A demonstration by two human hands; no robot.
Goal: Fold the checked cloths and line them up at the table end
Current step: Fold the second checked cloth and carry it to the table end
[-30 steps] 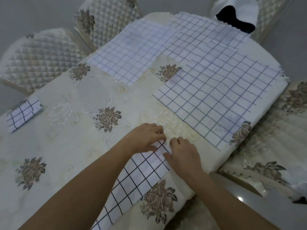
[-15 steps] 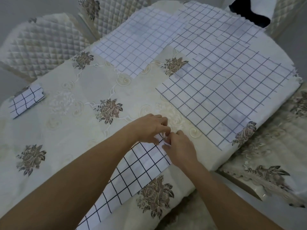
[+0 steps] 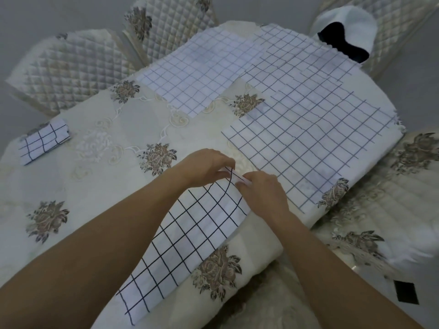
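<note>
Pinching the far end of a checked cloth [image 3: 190,238] with both hands, I hold its corner lifted a little off the table. My left hand [image 3: 209,167] has its fingers curled down over the corner and grips it. My right hand [image 3: 261,193] nips the same edge just beside it, thumb against fingers, and the two hands nearly touch. This cloth lies as a long narrow strip running from my hands back toward me along the near side of the table, partly under my left forearm.

One folded checked cloth [image 3: 44,141] sits by itself at the left end of the table, well apart from the strip. Another flat checked cloth [image 3: 202,74] lies spread at the far side. Several overlapping checked cloths [image 3: 320,129] cover the right part of the table, reaching its edge.

Everything rests on a cream tablecloth [image 3: 95,186] embroidered with brown roses. Quilted chairs [image 3: 71,70] stand beyond the table, and a white and black thing [image 3: 346,32] that I cannot identify sits at the far right.
</note>
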